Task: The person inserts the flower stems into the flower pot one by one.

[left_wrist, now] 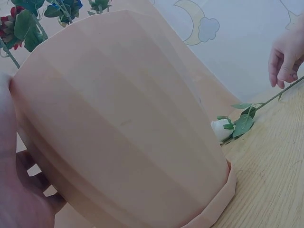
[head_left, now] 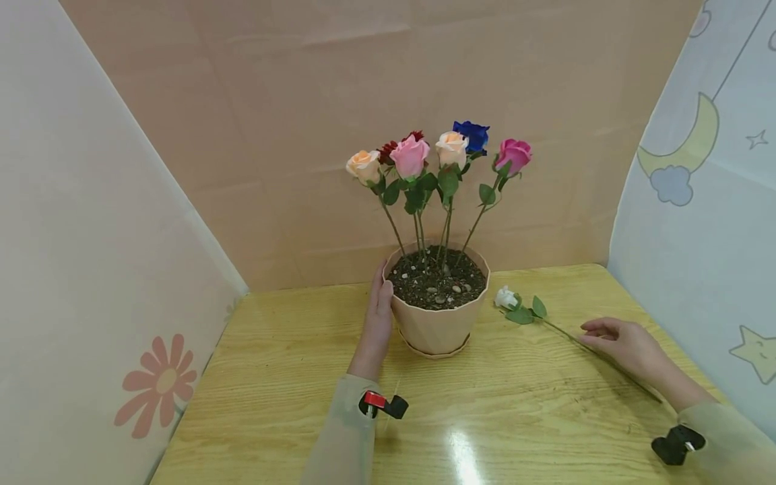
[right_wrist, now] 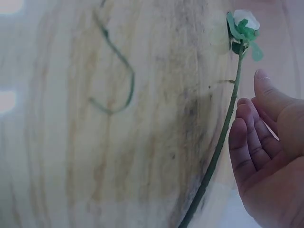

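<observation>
A peach flowerpot (head_left: pixel 438 328) with a faceted wall stands on its saucer, filled with dark soil (head_left: pixel 427 286) and pebbles. My left hand (head_left: pixel 377 310) rests against the pot's left side, its fingers along the wall and the thumb near the rim; the left wrist view partly hides those fingers behind the pot. Right of the pot, a white rose (head_left: pixel 506 297) with green leaves lies on the table, its long stem (right_wrist: pixel 223 128) pointing towards me. Over that stem hovers my right hand (head_left: pixel 624 347), fingers loosely bent; the right wrist view shows a gap between fingertips and stem.
Several roses stand in the soil: peach (head_left: pixel 364 166), light pink (head_left: pixel 410 157), deep pink (head_left: pixel 513 155) and blue (head_left: pixel 475 137), with dark red flowers (head_left: pixel 387 152) behind. Curtains enclose the wooden table (head_left: pixel 291 377) at the back and both sides.
</observation>
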Demonstrator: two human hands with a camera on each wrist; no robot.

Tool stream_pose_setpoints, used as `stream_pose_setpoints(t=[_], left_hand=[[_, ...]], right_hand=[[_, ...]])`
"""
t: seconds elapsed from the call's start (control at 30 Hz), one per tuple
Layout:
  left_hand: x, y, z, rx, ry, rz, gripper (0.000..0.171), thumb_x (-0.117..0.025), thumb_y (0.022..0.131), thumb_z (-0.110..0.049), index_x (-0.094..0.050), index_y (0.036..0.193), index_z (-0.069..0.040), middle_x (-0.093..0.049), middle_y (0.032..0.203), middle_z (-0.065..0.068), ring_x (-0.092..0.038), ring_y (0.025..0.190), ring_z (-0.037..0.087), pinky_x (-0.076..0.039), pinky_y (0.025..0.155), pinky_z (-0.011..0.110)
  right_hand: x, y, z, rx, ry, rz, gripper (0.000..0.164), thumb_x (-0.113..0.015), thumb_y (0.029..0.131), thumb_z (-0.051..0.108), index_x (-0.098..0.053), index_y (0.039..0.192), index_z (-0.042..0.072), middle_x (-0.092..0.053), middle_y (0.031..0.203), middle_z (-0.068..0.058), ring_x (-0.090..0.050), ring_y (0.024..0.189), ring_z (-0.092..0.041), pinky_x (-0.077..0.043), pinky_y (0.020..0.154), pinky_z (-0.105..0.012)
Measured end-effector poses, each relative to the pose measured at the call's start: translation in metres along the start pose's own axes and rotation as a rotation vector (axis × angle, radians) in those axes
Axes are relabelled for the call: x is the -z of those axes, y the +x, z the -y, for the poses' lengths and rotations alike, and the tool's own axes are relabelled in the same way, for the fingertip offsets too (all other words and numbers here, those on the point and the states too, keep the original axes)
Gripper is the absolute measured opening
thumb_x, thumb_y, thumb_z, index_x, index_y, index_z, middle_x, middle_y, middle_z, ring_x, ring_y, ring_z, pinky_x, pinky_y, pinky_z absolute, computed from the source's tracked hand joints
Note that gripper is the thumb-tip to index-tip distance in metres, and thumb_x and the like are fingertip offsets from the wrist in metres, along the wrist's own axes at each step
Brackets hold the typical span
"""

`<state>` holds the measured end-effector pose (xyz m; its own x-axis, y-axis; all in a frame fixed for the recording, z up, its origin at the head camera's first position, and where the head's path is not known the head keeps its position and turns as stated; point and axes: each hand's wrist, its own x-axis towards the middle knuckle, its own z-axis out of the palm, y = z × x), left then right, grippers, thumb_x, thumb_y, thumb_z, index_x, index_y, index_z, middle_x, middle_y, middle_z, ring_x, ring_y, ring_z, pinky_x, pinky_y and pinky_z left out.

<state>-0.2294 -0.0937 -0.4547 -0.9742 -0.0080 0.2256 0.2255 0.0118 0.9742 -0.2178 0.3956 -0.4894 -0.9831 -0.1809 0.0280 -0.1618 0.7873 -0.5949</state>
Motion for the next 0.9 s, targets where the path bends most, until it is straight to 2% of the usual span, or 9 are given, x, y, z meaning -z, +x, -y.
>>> stream_pose_setpoints(t=[0.1, 0.23, 0.4, 0.67, 0.9], left_hand=[[0.0, 0.0, -0.001, 0.005, 0.003, -0.002, 0.056, -0.032, 0.121, -0.049, -0.021, 0.176, -0.043, -0.013, 0.183, -0.004, -0.01, 0.169, 0.028, -0.014, 0.132, 0.063], [-0.001, 0.001, -0.001, -0.001, 0.007, -0.003, 0.056, -0.032, 0.121, -0.049, -0.021, 0.176, -0.043, -0.013, 0.183, -0.006, -0.01, 0.168, 0.027, -0.014, 0.132, 0.064], [-0.001, 0.002, -0.001, -0.023, 0.005, 0.007, 0.055, -0.03, 0.122, -0.045, -0.021, 0.176, -0.041, -0.013, 0.183, -0.006, -0.009, 0.168, 0.026, -0.013, 0.132, 0.065], [0.0, 0.0, 0.0, 0.0, 0.011, -0.003, 0.056, -0.032, 0.122, -0.047, -0.021, 0.176, -0.043, -0.013, 0.183, -0.004, -0.01, 0.168, 0.029, -0.014, 0.132, 0.063], [0.001, 0.0, 0.0, -0.005, 0.001, 0.004, 0.055, -0.033, 0.122, -0.045, -0.022, 0.176, -0.044, -0.013, 0.183, -0.004, -0.011, 0.168, 0.028, -0.014, 0.132, 0.063]], right_hand=[[0.0, -0.001, -0.008, -0.012, 0.011, 0.024, 0.046, -0.077, 0.108, 0.031, -0.072, 0.133, -0.008, -0.079, 0.116, -0.017, -0.072, 0.094, -0.008, -0.055, 0.076, -0.022], [-0.001, -0.001, -0.014, -0.019, 0.025, 0.046, 0.046, -0.078, 0.106, 0.03, -0.073, 0.132, -0.007, -0.08, 0.115, -0.014, -0.069, 0.091, 0.002, -0.055, 0.077, -0.021], [-0.002, -0.001, -0.016, -0.006, 0.036, 0.059, 0.042, -0.079, 0.105, 0.029, -0.075, 0.13, -0.005, -0.08, 0.112, -0.011, -0.069, 0.089, 0.001, -0.056, 0.077, -0.023], [-0.003, 0.0, -0.015, -0.006, 0.045, 0.084, 0.037, -0.08, 0.105, 0.027, -0.077, 0.126, -0.004, -0.08, 0.106, -0.006, -0.068, 0.087, 0.0, -0.056, 0.075, -0.025], [-0.001, 0.0, -0.012, -0.004, 0.006, 0.085, 0.03, -0.081, 0.104, 0.027, -0.082, 0.121, 0.003, -0.081, 0.109, -0.007, -0.068, 0.088, 0.0, -0.055, 0.076, -0.026]])
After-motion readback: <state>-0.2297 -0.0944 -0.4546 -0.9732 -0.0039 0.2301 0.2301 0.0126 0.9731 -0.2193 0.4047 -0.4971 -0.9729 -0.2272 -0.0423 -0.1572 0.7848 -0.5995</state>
